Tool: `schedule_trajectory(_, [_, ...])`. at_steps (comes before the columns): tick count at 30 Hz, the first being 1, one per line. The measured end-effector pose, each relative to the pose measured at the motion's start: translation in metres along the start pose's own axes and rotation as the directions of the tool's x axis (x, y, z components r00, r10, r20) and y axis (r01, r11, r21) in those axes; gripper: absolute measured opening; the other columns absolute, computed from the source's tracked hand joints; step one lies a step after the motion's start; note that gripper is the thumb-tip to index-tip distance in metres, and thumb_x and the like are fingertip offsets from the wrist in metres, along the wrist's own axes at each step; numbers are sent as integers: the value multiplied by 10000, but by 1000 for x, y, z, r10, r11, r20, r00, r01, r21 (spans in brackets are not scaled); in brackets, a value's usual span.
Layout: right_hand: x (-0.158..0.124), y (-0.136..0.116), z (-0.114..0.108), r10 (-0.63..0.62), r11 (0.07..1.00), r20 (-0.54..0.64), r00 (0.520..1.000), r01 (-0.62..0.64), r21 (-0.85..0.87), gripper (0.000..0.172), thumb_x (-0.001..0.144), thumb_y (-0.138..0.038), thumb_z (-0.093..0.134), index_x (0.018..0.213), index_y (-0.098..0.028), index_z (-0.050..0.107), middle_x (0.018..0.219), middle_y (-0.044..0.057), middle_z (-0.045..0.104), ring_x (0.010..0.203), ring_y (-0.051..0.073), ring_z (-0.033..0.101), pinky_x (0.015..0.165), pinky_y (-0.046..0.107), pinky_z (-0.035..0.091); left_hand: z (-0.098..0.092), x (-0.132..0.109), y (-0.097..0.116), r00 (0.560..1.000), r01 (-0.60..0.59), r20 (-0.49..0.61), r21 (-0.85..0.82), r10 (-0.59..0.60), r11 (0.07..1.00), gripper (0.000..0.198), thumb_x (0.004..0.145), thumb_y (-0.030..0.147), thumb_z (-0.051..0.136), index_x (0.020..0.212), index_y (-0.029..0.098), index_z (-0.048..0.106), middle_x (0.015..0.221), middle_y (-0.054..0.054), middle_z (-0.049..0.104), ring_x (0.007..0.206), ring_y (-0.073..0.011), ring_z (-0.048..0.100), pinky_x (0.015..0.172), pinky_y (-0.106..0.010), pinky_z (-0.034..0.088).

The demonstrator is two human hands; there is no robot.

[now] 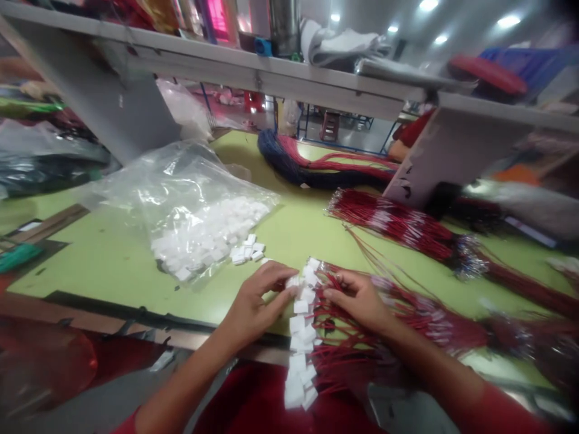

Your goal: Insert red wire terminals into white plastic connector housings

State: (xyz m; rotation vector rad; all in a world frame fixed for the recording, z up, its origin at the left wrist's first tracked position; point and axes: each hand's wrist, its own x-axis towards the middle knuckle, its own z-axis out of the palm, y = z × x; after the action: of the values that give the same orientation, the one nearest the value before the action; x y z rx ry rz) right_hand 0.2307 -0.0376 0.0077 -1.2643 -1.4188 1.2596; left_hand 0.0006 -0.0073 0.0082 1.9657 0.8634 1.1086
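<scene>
My left hand (256, 299) has its fingertips on a white plastic connector (294, 282) at the top of a column of connectors (298, 337). These connectors are fitted to a bundle of red wires (348, 343). My right hand (357, 298) presses on the wires close to the connectors, with its fingers curled over them. A small heap of loose white connectors (246, 250) lies on the green table top (289, 235), left of my hands. Behind that heap, a clear plastic bag (190, 211) holds many more.
Further red wire bundles (389, 223) lie to the right, and a blue-and-red bundle (312, 166) lies at the back. A grey shelf (253, 75) on supports spans the table and carries cloth and a metal container (284, 24). A red plastic bag (45, 361) hangs at the lower left.
</scene>
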Motion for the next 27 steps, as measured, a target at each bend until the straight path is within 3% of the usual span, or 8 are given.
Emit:
schedule_trajectory(6, [-4,-3,-2,-56,998,-24,998,55,-24,236,774,-388,737,771,-163,667,715,-3,635,645,130,555,629,244,469,9,4,6,999,-19,32,10,19,1000,162,906,216,622,1061,223,668,896,-38,654,759,-148,605,693,-291,520])
schedule_trajectory(10, [-6,-1,-2,-26,999,20,999,26,-27,286,855,-444,662,881,-159,676,686,-11,582,592,113,487,561,220,420,10,3,4,998,-50,44,24,49,998,174,909,198,621,1074,225,670,905,-37,657,773,-149,604,698,-292,514])
schedule_trajectory(18, [-11,-7,2,-66,997,154,986,70,-22,320,962,-432,536,1084,-167,668,964,41,676,856,175,594,753,258,486,13,-1,4,995,-88,41,24,87,996,241,919,186,613,1145,244,673,977,-60,668,809,-169,606,716,-330,519])
schedule_trajectory(27, [-7,-7,1,-59,998,196,979,56,21,336,964,-415,543,1136,-155,671,995,48,692,909,182,611,805,267,491,10,-5,0,996,-91,29,44,89,995,248,900,176,633,1128,256,690,963,-54,661,835,-174,618,721,-328,525])
